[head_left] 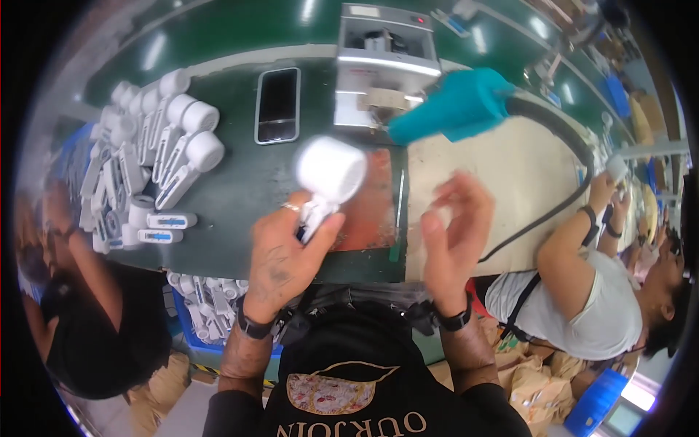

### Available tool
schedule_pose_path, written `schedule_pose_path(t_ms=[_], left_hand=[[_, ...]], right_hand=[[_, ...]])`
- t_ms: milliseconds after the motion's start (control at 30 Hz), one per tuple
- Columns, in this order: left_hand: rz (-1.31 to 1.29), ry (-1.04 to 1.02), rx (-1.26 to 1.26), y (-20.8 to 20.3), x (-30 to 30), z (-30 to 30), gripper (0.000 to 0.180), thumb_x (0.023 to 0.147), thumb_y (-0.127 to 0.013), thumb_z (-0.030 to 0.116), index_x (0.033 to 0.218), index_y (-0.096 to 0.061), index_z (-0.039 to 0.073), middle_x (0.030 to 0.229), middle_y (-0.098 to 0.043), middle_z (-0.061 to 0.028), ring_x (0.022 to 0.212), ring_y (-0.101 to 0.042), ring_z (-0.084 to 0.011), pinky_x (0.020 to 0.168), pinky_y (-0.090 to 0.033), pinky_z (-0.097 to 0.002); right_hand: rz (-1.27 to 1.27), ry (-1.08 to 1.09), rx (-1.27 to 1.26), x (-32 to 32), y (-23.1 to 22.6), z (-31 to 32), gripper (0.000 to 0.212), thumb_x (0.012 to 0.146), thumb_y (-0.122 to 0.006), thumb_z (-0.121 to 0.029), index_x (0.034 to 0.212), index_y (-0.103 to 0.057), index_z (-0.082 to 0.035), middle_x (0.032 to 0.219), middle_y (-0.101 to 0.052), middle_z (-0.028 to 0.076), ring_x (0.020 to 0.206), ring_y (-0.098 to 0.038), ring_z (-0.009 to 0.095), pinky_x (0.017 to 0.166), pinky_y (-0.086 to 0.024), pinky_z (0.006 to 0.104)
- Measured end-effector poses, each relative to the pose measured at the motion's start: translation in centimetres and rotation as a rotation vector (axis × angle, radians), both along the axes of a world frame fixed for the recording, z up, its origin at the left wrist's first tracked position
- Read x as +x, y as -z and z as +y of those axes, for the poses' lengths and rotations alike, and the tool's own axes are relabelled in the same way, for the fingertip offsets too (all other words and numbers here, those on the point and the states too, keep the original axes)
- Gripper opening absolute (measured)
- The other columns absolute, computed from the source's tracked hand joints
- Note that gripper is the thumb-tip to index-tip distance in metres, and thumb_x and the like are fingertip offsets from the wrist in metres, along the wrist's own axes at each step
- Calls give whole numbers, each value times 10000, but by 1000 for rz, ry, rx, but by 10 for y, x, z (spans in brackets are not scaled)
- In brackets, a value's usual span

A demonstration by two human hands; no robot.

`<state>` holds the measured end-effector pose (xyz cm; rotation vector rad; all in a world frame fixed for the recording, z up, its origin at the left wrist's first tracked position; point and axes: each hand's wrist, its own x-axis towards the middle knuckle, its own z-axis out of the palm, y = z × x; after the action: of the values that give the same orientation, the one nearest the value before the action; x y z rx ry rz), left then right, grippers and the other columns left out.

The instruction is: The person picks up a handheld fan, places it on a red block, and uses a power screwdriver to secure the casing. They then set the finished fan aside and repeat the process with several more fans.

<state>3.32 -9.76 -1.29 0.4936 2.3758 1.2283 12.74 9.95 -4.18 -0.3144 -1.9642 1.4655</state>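
My left hand [284, 244] is closed around the handle of a white round-headed handheld device [331, 171], tilted with its drum-shaped head up and away from me. Part of the handle is hidden by my fingers and thumb. My right hand [459, 229] is raised to the right of it, blurred by motion, with thumb and curled fingers apart; no held thing can be made out. A reddish-brown mat [373, 218] lies under the device. Beyond my right hand hangs a teal power tool [459, 105] with a thick dark cable.
Many similar white devices [186, 156] lie piled on the green table's left side. A phone [278, 105] and a grey box-shaped machine [386, 65] stand farther back. A blue bin [191, 324] of white parts is below the near edge. Co-workers [575, 291] sit on both sides.
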Motion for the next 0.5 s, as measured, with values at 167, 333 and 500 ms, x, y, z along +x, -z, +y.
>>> schedule_pose_path(t_ms=[167,333,500], left_hand=[[464,69,58,16,-8,-1,288,821,-753,138,1051,-649,-2,955,-697,-156,859,-662,-341,727,-532,-403],[564,141,-12,16,-11,-5,405,781,-785,181,1132,-658,21,1152,-667,-147,979,-638,-346,847,-525,-422],[510,126,36,13,-10,-13,364,790,-777,174,1109,-679,28,1086,-692,-124,940,-645,-317,811,-533,-397]], right_hand=[[151,-96,-81,-71,-27,4,635,891,-710,-203,1392,-387,16,1249,-541,114,1154,-543,222,1006,-397,360],[85,-137,-160,-84,-29,3,511,983,-605,-251,1384,-451,27,1121,-649,116,1063,-594,177,966,-452,334],[172,-65,-161,-54,-23,4,667,938,-643,-441,1303,-478,93,992,-645,124,985,-625,232,853,-497,332]])
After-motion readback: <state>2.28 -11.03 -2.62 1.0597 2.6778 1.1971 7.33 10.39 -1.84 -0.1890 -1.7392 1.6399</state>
